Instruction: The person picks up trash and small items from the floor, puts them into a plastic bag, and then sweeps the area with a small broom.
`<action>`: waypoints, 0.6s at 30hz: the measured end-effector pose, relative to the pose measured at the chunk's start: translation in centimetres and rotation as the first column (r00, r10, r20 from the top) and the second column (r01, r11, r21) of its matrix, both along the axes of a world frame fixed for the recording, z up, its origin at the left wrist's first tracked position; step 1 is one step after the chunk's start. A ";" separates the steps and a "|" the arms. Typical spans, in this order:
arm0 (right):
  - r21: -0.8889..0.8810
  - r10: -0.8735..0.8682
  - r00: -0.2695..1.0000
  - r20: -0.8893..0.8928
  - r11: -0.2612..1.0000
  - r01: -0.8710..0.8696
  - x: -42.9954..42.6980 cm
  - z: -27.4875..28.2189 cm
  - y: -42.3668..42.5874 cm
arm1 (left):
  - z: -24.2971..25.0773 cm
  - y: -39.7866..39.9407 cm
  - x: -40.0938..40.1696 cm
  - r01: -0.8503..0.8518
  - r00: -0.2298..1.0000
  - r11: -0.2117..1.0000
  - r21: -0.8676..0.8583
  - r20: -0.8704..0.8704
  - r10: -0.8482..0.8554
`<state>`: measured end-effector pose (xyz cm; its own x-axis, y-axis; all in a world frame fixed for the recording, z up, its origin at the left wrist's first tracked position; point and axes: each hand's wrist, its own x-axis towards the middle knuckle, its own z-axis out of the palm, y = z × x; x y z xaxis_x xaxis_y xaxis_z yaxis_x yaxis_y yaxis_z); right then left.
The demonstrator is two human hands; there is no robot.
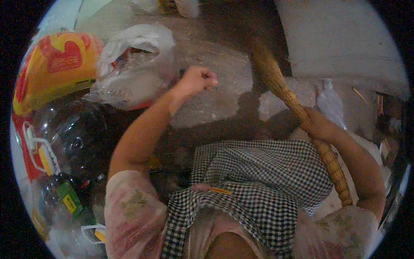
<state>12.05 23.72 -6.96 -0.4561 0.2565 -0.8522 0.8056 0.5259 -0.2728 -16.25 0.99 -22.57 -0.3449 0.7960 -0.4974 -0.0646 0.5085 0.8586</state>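
Note:
My right hand (318, 126) is wrapped around the bound handle of a straw broom (291, 97). The broom slants from beside my right arm up to its brush end, which fades into a dark patch near the top. My left hand (199, 79) is held over the concrete floor (213, 106), its fingers curled into a fist. No object shows in it. Just left of that hand is a white plastic bag (139, 81), its mouth partly open on mixed contents that are too blurred to name. A black-and-white checked apron (258, 168) covers my front.
On the left lie a yellow-and-red printed package (61, 64) and dark, shiny plastic-wrapped goods (77, 139) with a white carry handle (43, 155). A pale grey panel (343, 35) fills the upper right. Below it are a crumpled clear plastic piece (331, 102) and a small stick (359, 95).

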 end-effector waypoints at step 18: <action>-0.012 -0.108 0.982 0.154 0.994 0.111 -1.4 2.2 -0.7 | 14.5 -1.7 -2.4 0.271 0.370 0.909 -0.316 -0.838 -0.401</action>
<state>10.65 23.05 -4.76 -0.2898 0.2794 -0.9154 0.8912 0.4274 -0.1517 -18.68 -0.73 -8.05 -0.3540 0.9170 -0.1836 0.8770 0.3937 0.2753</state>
